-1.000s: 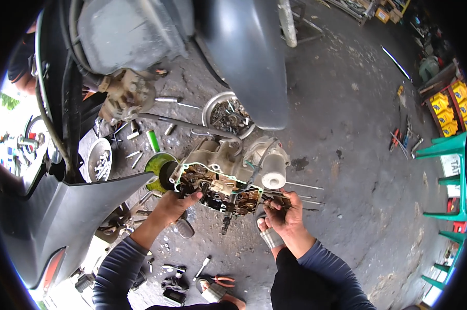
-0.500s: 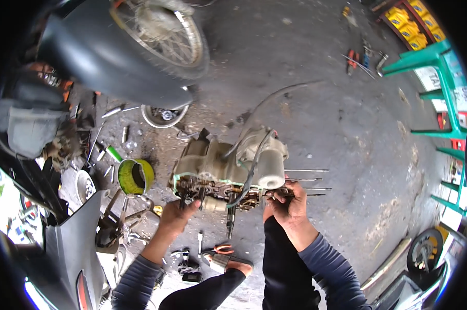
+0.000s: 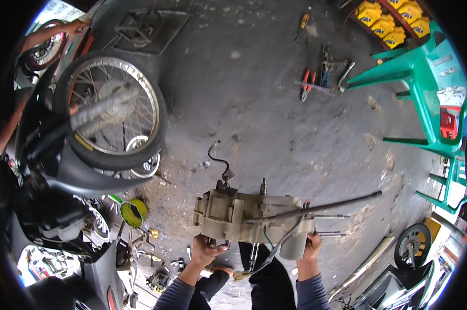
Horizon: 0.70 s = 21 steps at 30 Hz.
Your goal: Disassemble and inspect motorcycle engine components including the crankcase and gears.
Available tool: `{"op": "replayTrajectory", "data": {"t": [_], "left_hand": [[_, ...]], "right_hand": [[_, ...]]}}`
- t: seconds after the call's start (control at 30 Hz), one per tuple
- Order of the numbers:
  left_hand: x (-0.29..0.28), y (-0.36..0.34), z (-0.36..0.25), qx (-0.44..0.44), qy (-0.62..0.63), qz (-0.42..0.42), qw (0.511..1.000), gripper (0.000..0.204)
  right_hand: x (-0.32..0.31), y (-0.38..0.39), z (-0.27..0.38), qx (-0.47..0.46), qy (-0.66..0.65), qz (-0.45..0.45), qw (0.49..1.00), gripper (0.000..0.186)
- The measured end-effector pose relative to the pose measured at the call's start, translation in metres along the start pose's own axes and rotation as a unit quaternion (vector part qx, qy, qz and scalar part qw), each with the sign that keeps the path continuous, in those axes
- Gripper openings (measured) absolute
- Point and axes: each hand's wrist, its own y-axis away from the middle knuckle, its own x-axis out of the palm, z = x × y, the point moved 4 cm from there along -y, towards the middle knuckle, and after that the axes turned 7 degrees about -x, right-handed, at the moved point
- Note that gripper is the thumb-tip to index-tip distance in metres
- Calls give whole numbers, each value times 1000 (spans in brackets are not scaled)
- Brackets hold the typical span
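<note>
The person's left hand (image 3: 208, 250) has its fingers curled against the lower left edge of a grimy engine case (image 3: 233, 214); the right hand (image 3: 311, 248) closes on the opposite end, its fingers partly hidden behind a pale cylinder (image 3: 294, 245). The engine case is held between the hands, before the person's legs. A dark hose (image 3: 342, 201) crosses its face, and metal studs (image 3: 329, 216) project at right. Farther off, a yellow-green container (image 3: 143, 208) stands at left on the floor (image 3: 244, 103). Beyond are a spoked wheel (image 3: 119, 93), red-handled pliers (image 3: 306, 85), a green chair (image 3: 419, 72) and yellow bottles (image 3: 383, 25).
</note>
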Motion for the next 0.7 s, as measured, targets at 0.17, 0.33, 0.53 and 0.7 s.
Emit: {"op": "replayTrajectory", "data": {"t": [0.17, 0.33, 0.53, 0.7], "left_hand": [[-16, -22, -131, 46, 169, -8, 984, 53], [-73, -55, -254, 144, 139, -41, 979, 57], [-151, -119, -341, 197, 11, -126, 972, 63], [-210, -167, -438, 106, 404, -158, 895, 64]], "right_hand": [[64, -37, 59, -66, -46, 76, 994, 72], [181, -108, 92, -123, -11, 111, 986, 64], [408, -222, 118, -73, 60, 372, 923, 71], [547, -313, 107, 19, 60, 313, 948, 75]]}}
